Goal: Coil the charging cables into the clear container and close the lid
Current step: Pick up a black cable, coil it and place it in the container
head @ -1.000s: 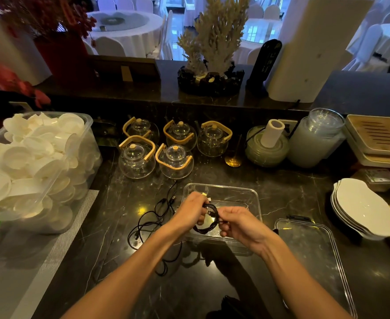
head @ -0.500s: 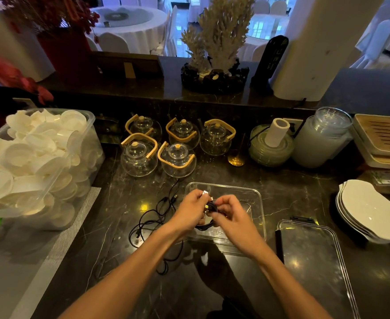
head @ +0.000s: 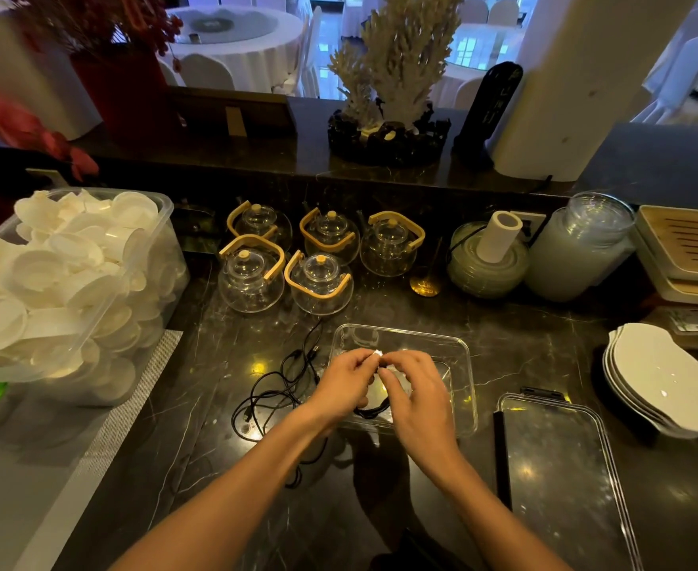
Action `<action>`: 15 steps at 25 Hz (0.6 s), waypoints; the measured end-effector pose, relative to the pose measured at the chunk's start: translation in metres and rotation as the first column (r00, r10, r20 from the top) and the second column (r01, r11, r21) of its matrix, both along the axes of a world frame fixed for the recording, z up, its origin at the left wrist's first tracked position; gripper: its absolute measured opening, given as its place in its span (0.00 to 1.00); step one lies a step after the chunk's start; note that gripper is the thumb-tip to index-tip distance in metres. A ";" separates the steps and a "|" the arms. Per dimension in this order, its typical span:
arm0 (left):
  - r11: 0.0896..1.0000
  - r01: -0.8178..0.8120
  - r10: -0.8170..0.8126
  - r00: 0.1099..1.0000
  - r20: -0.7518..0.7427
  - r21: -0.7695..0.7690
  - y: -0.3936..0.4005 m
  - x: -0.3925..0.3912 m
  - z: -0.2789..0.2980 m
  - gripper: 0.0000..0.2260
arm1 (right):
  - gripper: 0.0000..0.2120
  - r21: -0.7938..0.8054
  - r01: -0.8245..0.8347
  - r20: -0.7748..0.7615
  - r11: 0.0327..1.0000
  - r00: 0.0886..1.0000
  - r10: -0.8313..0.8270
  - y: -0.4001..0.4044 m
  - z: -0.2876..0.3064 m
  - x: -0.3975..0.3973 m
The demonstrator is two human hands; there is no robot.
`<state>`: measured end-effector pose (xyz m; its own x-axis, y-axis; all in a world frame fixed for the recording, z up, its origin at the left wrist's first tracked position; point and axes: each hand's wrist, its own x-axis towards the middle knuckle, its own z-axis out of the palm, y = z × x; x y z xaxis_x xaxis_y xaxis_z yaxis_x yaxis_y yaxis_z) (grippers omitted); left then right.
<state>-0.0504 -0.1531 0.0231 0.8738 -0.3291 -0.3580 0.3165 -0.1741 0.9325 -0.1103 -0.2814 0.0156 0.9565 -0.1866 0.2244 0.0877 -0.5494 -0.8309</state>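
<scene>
1. Both hands work together above the clear container [head: 460, 356]: the left hand [head: 341, 383] and the right hand [head: 415, 389] have their fingers curled in, pinching a small bundle of black cable [head: 374, 410]. A white connector tip [head: 378, 353] shows just where the fingertips meet.

2. That coiled cable hangs as a loop below the fingers, over the near part of the container – I cannot tell whether it touches the floor of it yet.

3. Its long axis runs roughly away from the person toward the near edge: white plug end up and far, dark loop down and near.

4. Risk one – the coil may spring open if the pinch eases before the loop lies flat, since stiff cable tends to unwind and could spill over the low rim.

5. Risk two: the loose cables [head: 281, 389] lie tangled on the worktop [head: 516, 323] just left of the container, and they look knotted across one another; pulling one could drag the rest, or nudge the light container.

6. Risk three: the glass teapots [head: 289, 261] stand near the far end of that tangle, so a whipping cable end might strike them.

7. The lid [head: 561, 480] lies flat on the right, apart from the container, so closing is not yet begun; a proud loop would likely stop it seating.
</scene>
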 end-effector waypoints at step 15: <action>0.925 0.336 -0.346 0.938 0.030 0.180 -0.015 0.015 -0.033 0.14 | 0.08 0.614 0.341 -0.561 0.712 0.823 0.089 -0.030 -0.011 0.010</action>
